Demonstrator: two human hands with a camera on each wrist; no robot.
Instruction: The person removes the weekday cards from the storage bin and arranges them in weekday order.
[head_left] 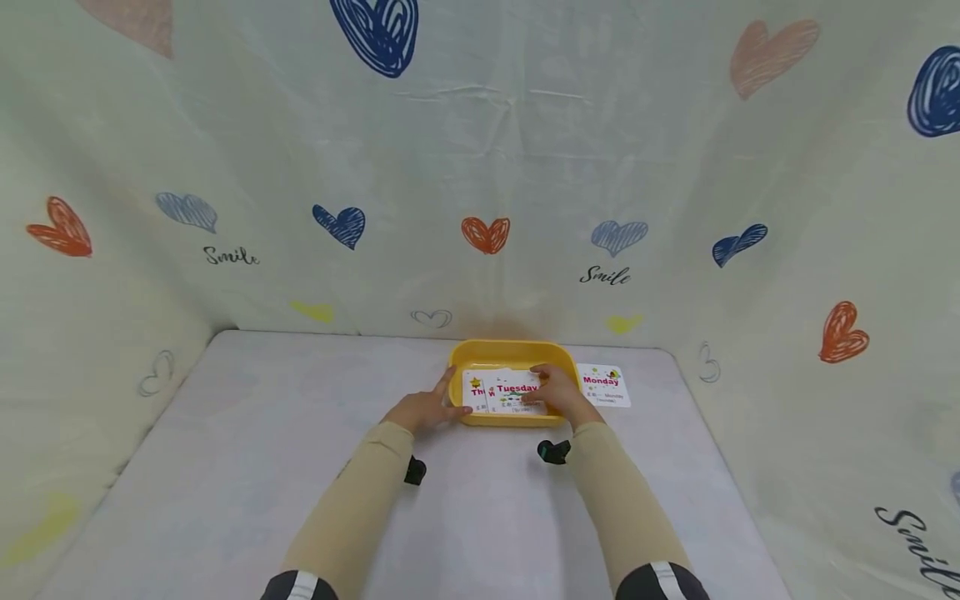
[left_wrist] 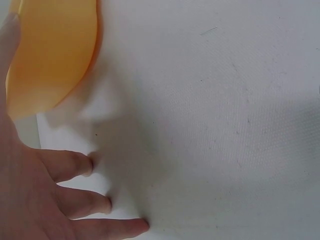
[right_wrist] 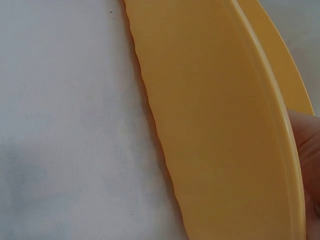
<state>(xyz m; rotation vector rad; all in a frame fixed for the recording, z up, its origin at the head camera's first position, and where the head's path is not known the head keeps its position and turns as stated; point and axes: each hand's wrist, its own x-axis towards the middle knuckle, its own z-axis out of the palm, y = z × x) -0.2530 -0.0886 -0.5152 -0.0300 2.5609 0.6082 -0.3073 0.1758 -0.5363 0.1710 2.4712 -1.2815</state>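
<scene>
A yellow tray (head_left: 517, 422) stands at the back of the table. In it lie overlapping white cards; the top one is the Tuesday card (head_left: 510, 402), partly covering a card (head_left: 475, 383) marked "Th". My left hand (head_left: 426, 410) touches the tray's left end; in the left wrist view its other fingers (left_wrist: 82, 204) spread straight onto the table. My right hand (head_left: 561, 395) reaches over the right rim, thumb and finger at the Tuesday card's right end. In the right wrist view the tray wall (right_wrist: 220, 125) hides most of that hand.
A Monday card (head_left: 604, 387) lies on the white table (head_left: 480, 517), just right of the tray. Behind the table hangs a pale curtain (head_left: 525, 167) printed with hearts. Small black devices (head_left: 553, 452) sit at both wrists.
</scene>
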